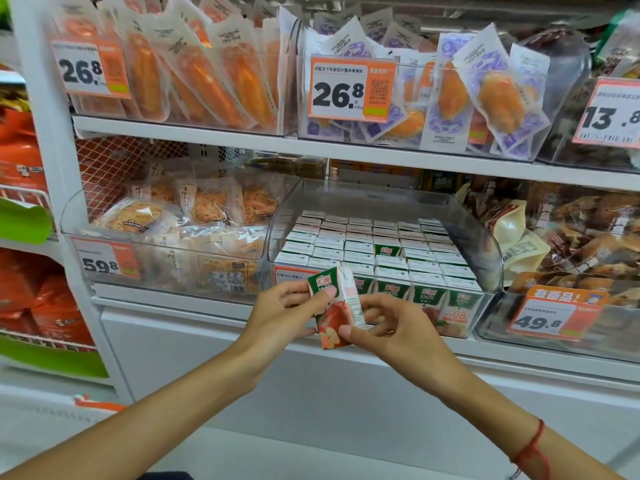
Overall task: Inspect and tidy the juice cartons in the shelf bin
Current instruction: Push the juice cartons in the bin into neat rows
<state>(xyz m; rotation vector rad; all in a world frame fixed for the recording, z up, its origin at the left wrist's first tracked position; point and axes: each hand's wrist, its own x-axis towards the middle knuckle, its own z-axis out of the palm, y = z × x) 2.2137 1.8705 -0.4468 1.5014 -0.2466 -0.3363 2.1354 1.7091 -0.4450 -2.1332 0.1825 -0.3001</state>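
Two hands hold one juice carton (335, 308) in front of the clear shelf bin (491, 251), just below its front edge. Left hand (287, 313): fingers curled round the carton's left side, thumb on the green upper front face. Right hand (388, 323): thumb pinching the lower right corner, fingers curled behind the white side panel. Carton is tilted, top leaning slightly left; green top band, red fruit picture below.

Bin contents: rows of matching cartons (377, 247) packed upright, white tops showing, green fronts visible through the front wall. One carton (387, 247) in the middle rows stands higher than its neighbours, green face exposed. Orange price label (289, 273) on the bin front, partly hidden by the held carton.

Surroundings: bin of pale snack packs (194, 216) to the left, brown snack bags (581, 230) to the right, upper shelf with orange packets (194, 71) and price tag (351, 88). Red string bracelet (531, 448) on right wrist.
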